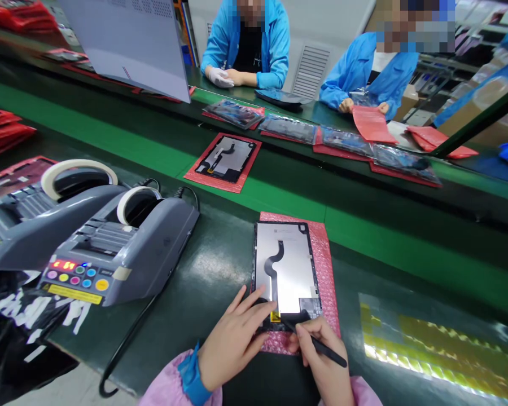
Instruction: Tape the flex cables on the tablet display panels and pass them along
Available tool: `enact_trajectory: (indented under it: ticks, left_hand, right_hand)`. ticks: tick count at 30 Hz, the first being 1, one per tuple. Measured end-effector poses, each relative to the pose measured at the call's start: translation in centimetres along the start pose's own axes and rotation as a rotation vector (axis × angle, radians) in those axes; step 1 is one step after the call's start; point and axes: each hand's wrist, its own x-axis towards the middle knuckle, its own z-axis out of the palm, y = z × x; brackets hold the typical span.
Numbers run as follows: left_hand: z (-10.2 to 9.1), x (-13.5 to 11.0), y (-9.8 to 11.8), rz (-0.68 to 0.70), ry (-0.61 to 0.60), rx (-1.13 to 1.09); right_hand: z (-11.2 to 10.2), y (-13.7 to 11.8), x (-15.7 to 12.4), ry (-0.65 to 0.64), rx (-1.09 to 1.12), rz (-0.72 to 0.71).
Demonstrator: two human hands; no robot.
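Note:
A tablet screen panel (294, 276) lies with its silver back up on a pink bubble-wrap bag (327, 270). A black flex cable (272, 266) winds down its back to a small yellow-edged patch (275, 317) near the bottom. My left hand (235, 335) rests over the panel's lower left edge, fingers stretched out and apart, fingertips near the patch. My right hand (322, 349) grips a slim black-handled tool (330, 354) at the lower right. The tool's tip points toward the patch; I cannot make out its exact shape.
Two grey tape dispensers (131, 242) stand at left, a black cord trailing from one. A sheet of yellow film pieces (440, 349) lies at right. Another panel (226, 158) sits on the green strip ahead. Across the bench, two people in blue (248, 51) sit behind bagged panels (288, 128).

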Motion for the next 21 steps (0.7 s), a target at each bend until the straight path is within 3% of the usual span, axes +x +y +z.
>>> enact_trajectory:
  ticks: [8, 16, 21]
  left_hand:
    - [-0.1, 0.0, 0.0, -0.009, -0.008, -0.016]
    - [-0.4, 0.4, -0.1, 0.056, -0.100, 0.104]
    - [0.0, 0.6, 0.5, 0.038, -0.077, 0.153]
  right_hand:
    - [0.3, -0.8, 0.0, 0.021, -0.059, 0.001]
    - [0.8, -1.3, -0.2, 0.071, -0.127, -0.006]
    - [-0.1, -0.1, -0.3, 0.193, -0.108, -0.046]
